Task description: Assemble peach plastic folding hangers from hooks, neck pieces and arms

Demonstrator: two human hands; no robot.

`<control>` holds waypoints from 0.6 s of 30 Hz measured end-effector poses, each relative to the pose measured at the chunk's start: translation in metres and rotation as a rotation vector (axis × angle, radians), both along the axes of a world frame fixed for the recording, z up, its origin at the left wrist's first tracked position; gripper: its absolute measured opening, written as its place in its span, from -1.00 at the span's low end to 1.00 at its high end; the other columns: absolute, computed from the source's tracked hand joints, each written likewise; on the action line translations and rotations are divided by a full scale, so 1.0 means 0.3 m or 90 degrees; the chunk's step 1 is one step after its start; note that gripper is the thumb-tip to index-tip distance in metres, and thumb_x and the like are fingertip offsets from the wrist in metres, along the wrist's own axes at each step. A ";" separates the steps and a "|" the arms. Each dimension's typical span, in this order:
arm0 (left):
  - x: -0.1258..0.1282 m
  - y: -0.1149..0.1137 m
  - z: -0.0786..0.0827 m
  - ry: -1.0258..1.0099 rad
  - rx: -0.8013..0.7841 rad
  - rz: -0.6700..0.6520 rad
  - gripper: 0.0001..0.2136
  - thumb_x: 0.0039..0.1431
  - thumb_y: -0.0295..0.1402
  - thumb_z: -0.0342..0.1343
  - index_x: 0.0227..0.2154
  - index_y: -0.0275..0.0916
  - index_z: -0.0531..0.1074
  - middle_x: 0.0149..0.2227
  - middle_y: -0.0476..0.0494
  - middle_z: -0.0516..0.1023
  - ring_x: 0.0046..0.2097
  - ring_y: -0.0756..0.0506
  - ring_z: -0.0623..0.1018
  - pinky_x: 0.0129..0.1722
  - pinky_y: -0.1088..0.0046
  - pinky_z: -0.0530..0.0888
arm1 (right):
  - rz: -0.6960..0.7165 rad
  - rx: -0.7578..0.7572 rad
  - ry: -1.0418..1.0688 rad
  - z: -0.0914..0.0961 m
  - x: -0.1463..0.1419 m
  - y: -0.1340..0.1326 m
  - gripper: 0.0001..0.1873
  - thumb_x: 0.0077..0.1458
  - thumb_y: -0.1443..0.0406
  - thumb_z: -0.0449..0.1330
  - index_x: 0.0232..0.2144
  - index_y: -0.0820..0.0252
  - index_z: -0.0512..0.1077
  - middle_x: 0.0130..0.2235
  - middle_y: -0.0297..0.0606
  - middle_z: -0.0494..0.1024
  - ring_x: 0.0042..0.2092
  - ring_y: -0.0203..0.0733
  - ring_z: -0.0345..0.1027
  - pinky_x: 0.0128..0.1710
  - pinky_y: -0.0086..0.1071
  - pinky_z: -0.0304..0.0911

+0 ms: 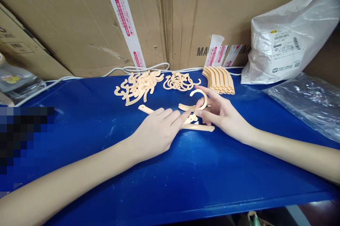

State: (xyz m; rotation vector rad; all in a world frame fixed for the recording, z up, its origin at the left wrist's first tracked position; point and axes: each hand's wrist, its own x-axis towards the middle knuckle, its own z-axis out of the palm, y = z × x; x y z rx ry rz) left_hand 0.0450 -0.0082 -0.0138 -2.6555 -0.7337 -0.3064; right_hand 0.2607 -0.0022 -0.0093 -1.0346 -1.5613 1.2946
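My left hand (160, 130) is closed around a cream plastic hanger body (200, 127), whose arms stick out on both sides of the fingers. Between the thumb and fingers of my right hand (219, 111) is a curved hanger hook (204, 100). The hook's lower end meets the middle of the hanger body, close to my left fingertips. Whether the two are joined there I cannot tell. Just behind lies a loose curved hanger arm (186, 107), partly hidden by the hook and my right hand.
On the blue table (170, 183) lie a heap of curved hanger pieces (142, 84), a smaller pile of hooks (180, 81) and stacked hanger arms (219, 80). Cardboard boxes (87, 31) and a white cable (117, 71) line the back. A plastic-wrapped parcel (287, 41) and clear bag (308, 102) lie right.
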 end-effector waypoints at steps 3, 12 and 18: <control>-0.002 -0.001 0.001 -0.023 -0.019 -0.010 -0.63 0.29 -0.48 -0.13 0.14 -0.42 0.20 -0.30 -0.16 0.50 -0.30 -0.14 0.44 -0.37 0.34 0.24 | 0.008 -0.003 -0.009 -0.006 0.001 0.003 -0.37 0.03 0.33 0.26 0.14 0.03 0.18 -0.42 -0.42 0.36 -0.55 -0.39 0.17 -0.64 -0.46 0.12; -0.003 -0.001 0.011 -0.092 -0.081 -0.017 -0.73 0.33 -0.42 -0.17 0.00 -0.35 0.31 -0.25 -0.15 0.53 -0.30 -0.12 0.46 -0.36 0.35 0.27 | 0.028 -0.009 -0.009 -0.019 0.001 0.007 -0.39 0.02 0.32 0.27 0.11 0.03 0.17 -0.32 -0.39 0.41 -0.55 -0.41 0.20 -0.65 -0.47 0.14; -0.008 0.008 0.007 -0.124 -0.111 0.003 -0.72 0.32 -0.40 -0.18 -0.02 -0.36 0.33 -0.26 -0.18 0.54 -0.31 -0.13 0.47 -0.35 0.35 0.27 | 0.052 -0.018 0.027 -0.021 0.003 0.009 -0.50 0.13 0.31 0.14 0.10 0.17 0.11 -0.42 -0.43 0.42 -0.58 -0.43 0.22 -0.61 -0.48 0.17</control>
